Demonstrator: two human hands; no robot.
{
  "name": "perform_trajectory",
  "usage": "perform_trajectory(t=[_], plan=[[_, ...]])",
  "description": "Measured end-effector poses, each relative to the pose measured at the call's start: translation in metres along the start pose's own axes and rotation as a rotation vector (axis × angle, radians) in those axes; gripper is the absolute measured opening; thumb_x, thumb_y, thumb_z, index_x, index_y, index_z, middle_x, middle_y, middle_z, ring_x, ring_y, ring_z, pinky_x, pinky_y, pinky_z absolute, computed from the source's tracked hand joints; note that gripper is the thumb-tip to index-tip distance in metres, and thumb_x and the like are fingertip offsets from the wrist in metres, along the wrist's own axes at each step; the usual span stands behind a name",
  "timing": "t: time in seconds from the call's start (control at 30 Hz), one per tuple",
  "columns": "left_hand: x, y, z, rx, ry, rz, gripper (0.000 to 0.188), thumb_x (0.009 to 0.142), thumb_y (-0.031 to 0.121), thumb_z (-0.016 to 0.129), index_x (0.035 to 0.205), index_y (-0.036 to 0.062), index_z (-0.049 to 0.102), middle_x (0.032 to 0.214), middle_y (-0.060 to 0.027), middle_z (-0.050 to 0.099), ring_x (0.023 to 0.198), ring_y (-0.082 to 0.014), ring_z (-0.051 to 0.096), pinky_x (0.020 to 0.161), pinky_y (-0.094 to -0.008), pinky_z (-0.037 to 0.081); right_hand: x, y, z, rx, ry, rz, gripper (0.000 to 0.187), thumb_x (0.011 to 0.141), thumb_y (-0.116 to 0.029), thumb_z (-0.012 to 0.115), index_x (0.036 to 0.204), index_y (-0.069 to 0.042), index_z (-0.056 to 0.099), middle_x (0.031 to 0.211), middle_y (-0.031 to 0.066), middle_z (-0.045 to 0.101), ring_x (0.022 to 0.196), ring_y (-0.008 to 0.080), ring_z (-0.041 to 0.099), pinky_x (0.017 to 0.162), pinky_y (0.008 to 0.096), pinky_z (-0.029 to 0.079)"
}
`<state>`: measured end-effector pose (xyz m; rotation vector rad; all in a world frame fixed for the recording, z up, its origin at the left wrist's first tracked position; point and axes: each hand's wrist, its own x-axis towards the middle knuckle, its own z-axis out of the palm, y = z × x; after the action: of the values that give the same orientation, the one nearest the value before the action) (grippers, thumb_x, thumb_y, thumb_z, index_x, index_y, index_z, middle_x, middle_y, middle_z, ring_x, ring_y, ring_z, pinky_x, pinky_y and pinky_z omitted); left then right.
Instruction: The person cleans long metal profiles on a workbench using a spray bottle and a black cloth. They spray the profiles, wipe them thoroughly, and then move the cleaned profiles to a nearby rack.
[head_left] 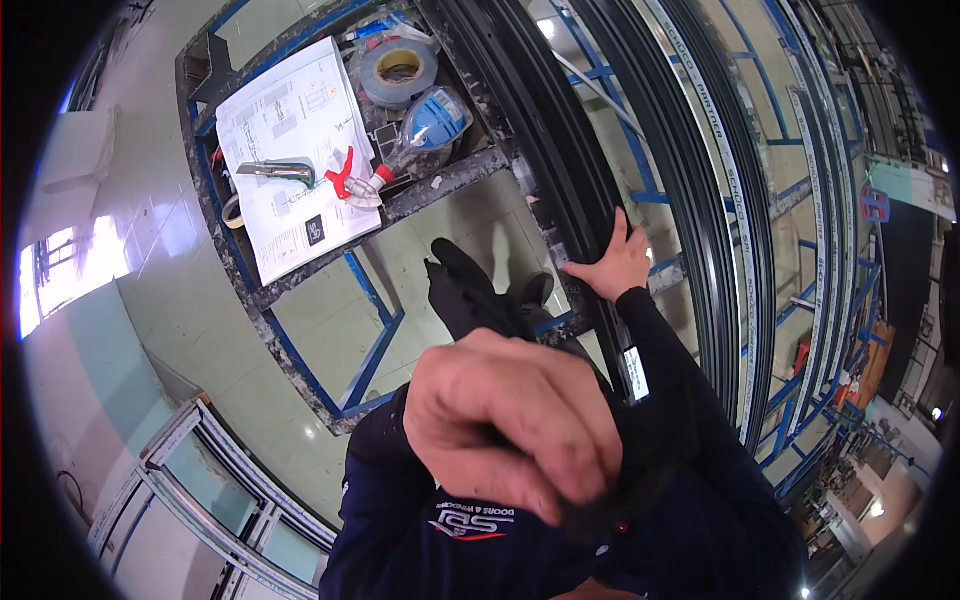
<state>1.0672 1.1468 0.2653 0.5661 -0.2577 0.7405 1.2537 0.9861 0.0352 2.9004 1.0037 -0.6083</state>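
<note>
Upper garment [740, 545]: dark navy, near black in shadow, long-sleeved. Right sleeve [655, 345] plain, close-fitting, ends at the wrist. Chest emblem [475, 522]: white lettering, smaller line of text beside it, red stroke along one edge; appears upside down from this view. Small pale button [602, 550] on front; small red spot [622, 527] near it, nature unclear. White fleck [346, 488] at left shoulder. Left hand [510, 415] and right hand [625, 268] both bare. Dark shoe [538, 290] below.

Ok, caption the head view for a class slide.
Right hand on long black profiles, left hand curled close to the camera.
</note>
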Motion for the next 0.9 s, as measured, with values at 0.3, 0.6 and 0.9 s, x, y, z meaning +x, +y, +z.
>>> perform_trajectory(t=[0.3, 0.6, 0.9], plan=[[0.001, 0.014, -0.003, -0.153, -0.055, 0.093, 0.013, 0.082, -0.007, 0.078, 0.089, -0.0138, 0.070, 0.081, -0.0215, 0.071, 0.066, -0.0268, 0.068, 0.054, -0.0329, 0.055, 0.017, 0.017, -0.013, 0.096, -0.077, -0.115, 0.119, 0.060, -0.051, 0.089, 0.152, -0.006, 0.029, 0.130, 0.0249, 0.045, 0.118, 0.0436, 0.055, 0.098, 0.0491, 0.049], [0.012, -0.019, -0.044, 0.780, 0.430, -0.110, 0.019, 0.087, 0.003, 0.073, 0.102, -0.0013, 0.064, 0.094, -0.0102, 0.068, 0.082, -0.0192, 0.064, 0.075, -0.0301, 0.052, 0.024, 0.035, -0.013, 0.207, -0.113, -0.174, 0.115, 0.058, -0.047, 0.090, 0.149, -0.006, 0.032, 0.131, 0.0235, 0.044, 0.116, 0.0431, 0.057, 0.097, 0.0500, 0.050], [-0.035, -0.095, -0.243, 0.598, 1.123, -0.265, 0.018, 0.100, 0.012, 0.065, 0.114, 0.0013, 0.061, 0.104, -0.0025, 0.065, 0.099, -0.0096, 0.059, 0.091, -0.0249, 0.045, 0.065, 0.053, -0.011, 0.630, -0.289, 0.097, 0.094, 0.074, -0.049, 0.088, 0.136, 0.010, 0.047, 0.113, 0.0321, 0.067, 0.105, 0.0372, 0.069, 0.092, 0.0419, 0.054]])
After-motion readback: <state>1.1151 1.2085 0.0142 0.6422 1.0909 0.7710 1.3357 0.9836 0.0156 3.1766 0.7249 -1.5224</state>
